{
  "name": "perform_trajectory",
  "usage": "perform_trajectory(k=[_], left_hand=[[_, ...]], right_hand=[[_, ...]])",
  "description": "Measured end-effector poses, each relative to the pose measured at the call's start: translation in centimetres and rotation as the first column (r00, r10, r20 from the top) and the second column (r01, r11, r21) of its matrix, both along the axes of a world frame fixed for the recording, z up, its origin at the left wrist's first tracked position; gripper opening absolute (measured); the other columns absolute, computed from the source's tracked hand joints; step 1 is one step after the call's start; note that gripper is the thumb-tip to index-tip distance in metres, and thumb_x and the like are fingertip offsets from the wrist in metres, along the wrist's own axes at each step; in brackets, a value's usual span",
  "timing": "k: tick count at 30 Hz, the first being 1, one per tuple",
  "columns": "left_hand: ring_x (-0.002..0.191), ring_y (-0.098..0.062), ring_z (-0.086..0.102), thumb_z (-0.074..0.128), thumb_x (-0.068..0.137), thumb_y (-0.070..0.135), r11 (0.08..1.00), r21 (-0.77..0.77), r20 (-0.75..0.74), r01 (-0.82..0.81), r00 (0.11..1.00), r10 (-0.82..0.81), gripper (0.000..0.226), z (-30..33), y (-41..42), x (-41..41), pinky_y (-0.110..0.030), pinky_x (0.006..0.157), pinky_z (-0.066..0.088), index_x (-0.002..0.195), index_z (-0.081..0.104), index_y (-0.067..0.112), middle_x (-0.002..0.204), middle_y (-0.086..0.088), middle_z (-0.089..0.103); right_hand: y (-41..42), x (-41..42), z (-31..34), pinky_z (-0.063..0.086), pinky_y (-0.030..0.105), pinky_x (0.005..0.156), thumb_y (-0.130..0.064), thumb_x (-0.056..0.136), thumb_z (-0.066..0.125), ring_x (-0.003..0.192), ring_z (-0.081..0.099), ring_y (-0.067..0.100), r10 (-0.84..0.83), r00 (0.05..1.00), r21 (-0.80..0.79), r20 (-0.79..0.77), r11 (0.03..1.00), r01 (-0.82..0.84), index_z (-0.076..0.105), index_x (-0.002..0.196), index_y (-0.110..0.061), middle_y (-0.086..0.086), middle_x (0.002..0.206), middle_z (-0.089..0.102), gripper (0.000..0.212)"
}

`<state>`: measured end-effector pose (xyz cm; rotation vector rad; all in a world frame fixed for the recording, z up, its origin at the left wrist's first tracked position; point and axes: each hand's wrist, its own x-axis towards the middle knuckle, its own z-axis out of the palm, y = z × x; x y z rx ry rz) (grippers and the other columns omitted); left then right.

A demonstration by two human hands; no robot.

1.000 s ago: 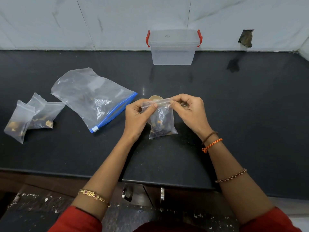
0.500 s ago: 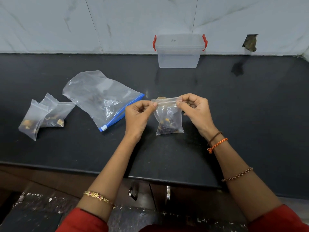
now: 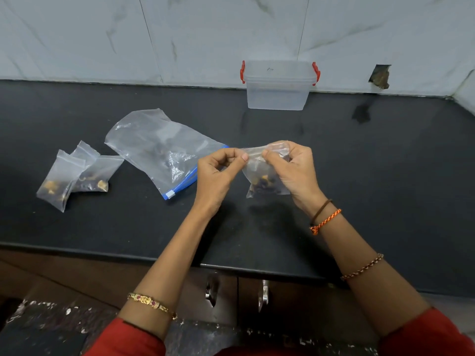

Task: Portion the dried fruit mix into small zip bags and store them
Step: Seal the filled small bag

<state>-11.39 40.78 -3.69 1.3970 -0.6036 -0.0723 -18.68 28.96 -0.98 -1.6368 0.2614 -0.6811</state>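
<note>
A small clear zip bag (image 3: 259,177) with dried fruit at its bottom hangs just above the black counter (image 3: 385,176). My left hand (image 3: 218,173) pinches the left end of its top strip. My right hand (image 3: 293,170) pinches the strip close beside it and covers the bag's right side. A large clear bag with a blue zip (image 3: 159,150) lies flat to the left, holding a little dark fruit. Two small filled zip bags (image 3: 77,176) lie overlapping at the far left.
A clear plastic box with red side clips (image 3: 279,84), its lid on, stands at the back against the tiled wall. The counter's front edge runs below my wrists, with cabinet handles (image 3: 213,291) beneath it.
My right hand has slid left along the bag's top strip toward my left hand, and now covers the bag's right side. The bag's top has bunched a little.
</note>
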Motion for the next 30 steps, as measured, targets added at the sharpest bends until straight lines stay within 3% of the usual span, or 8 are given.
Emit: perform_trajectory(k=[7,11,15,18,20,24,26,30], left_hand=[[0.056,0.0,0.05,0.059,0.078,0.02,0.991,-0.043,0.073,-0.129,0.989,0.132,0.007,1.8,6.1,1.9,-0.015,0.054,0.042,0.072,0.062,0.021,0.062,0.017,0.06],[0.056,-0.002,0.041,0.054,0.084,0.026,0.978,0.032,0.093,-0.207,0.975,0.203,0.012,2.3,11.4,3.9,-0.021,0.054,0.036,0.074,0.058,0.022,0.058,0.015,0.05],[0.058,-0.001,0.041,0.047,0.085,0.038,0.949,0.112,0.179,-0.294,0.946,0.272,0.021,2.7,16.8,5.8,-0.017,0.057,0.037,0.08,0.057,0.019,0.062,0.014,0.048],[0.067,-0.012,0.049,0.048,0.088,0.032,0.919,0.167,0.194,-0.356,0.926,0.324,0.029,2.6,20.5,7.2,-0.031,0.063,0.044,0.084,0.06,0.006,0.071,0.0,0.055],[0.068,-0.018,0.05,0.05,0.09,0.024,0.899,0.2,0.165,-0.39,0.917,0.362,0.024,2.3,22.8,8.6,-0.036,0.063,0.044,0.077,0.059,0.006,0.071,-0.007,0.056],[0.063,-0.012,0.05,0.056,0.092,0.019,0.835,0.261,0.12,-0.484,0.875,0.47,0.018,1.5,25.1,11.1,-0.029,0.06,0.042,0.075,0.063,0.015,0.066,0.002,0.057],[0.064,-0.009,0.051,0.057,0.091,0.02,0.8,0.275,0.098,-0.534,0.843,0.529,0.017,1.2,25.4,12.4,-0.025,0.062,0.043,0.075,0.062,0.019,0.067,0.004,0.058],[0.07,-0.013,0.056,0.058,0.089,0.02,0.739,0.329,0.073,-0.587,0.797,0.6,0.012,0.2,25.3,14.1,-0.033,0.07,0.049,0.082,0.064,0.013,0.072,0.004,0.061]], right_hand=[[5.8,2.6,1.9,0.045,0.012,0.054,-0.003,0.085,0.061,0.058,0.057,-0.002,0.167,0.986,-0.03,0.01,0.986,-0.166,0.062,0.07,-0.014,-0.003,0.065,0.06,0.018],[10.7,5.7,2.5,0.038,0.021,0.051,-0.004,0.084,0.061,0.055,0.049,0.008,0.243,0.97,-0.001,-0.01,0.97,-0.243,0.054,0.056,-0.014,-0.003,0.053,0.052,0.031],[17.1,8.9,2.3,0.046,0.023,0.053,-0.001,0.087,0.054,0.058,0.056,0.013,0.365,0.93,0.231,-0.044,0.909,-0.346,0.057,0.066,-0.008,0.004,0.059,0.058,0.022],[20.5,11.2,1.7,0.046,0.018,0.052,-0.002,0.087,0.055,0.059,0.057,0.013,0.393,0.914,0.275,-0.102,0.894,-0.354,0.056,0.07,-0.007,0.006,0.065,0.057,0.018],[21.8,12.9,1.1,0.046,0.016,0.052,-0.006,0.087,0.059,0.058,0.057,0.007,0.414,0.894,0.247,-0.168,0.896,-0.369,0.056,0.066,-0.011,0.0,0.064,0.058,0.022],[23.2,16.3,-0.5,0.048,0.037,0.063,-0.014,0.082,0.067,0.063,0.055,0.019,0.338,0.898,0.111,-0.282,0.941,-0.32,0.06,0.065,-0.013,0.007,0.068,0.06,0.019],[23.6,17.7,-0.7,0.045,0.034,0.061,-0.015,0.079,0.07,0.059,0.051,0.017,0.254,0.921,0.011,-0.297,0.965,-0.263,0.056,0.06,-0.018,0.004,0.063,0.057,0.023],[23.8,19.4,-1.0,0.037,0.018,0.053,-0.017,0.078,0.071,0.054,0.044,0.005,0.145,0.938,-0.195,-0.314,0.957,-0.213,0.055,0.064,-0.02,-0.01,0.055,0.048,0.021]])
